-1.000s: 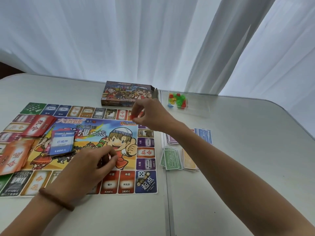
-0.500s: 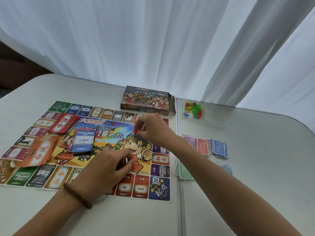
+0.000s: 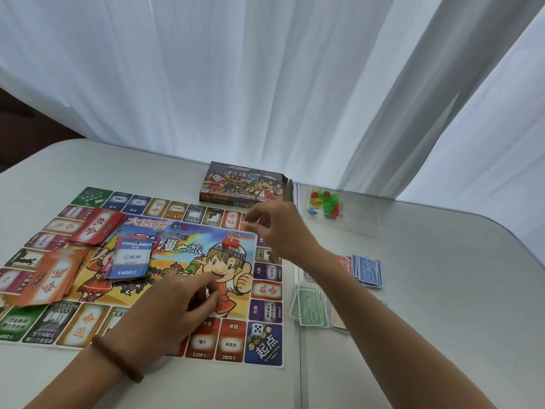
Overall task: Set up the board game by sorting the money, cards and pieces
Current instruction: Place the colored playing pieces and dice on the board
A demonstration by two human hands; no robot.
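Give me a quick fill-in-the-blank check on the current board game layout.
1. The two small cubes resting on the game board are ____ in colour.
2. The white die sits on the board's dark ____ corner square.
3. The green banknotes lie off the board, to its ____.
4. The bracelet is on the ____ wrist.

Missing words: red; blue; right; left

The game board (image 3: pixel 165 261) is thin printed paper with a slight sheen, lying on a smooth matt white table (image 3: pixel 427 290). The game box (image 3: pixel 241 184) looks like glossy printed card. The coloured pieces (image 3: pixel 324 202) are translucent plastic inside a clear plastic container (image 3: pixel 359 216). Sheer white cloth curtains (image 3: pixel 265 84) hang behind
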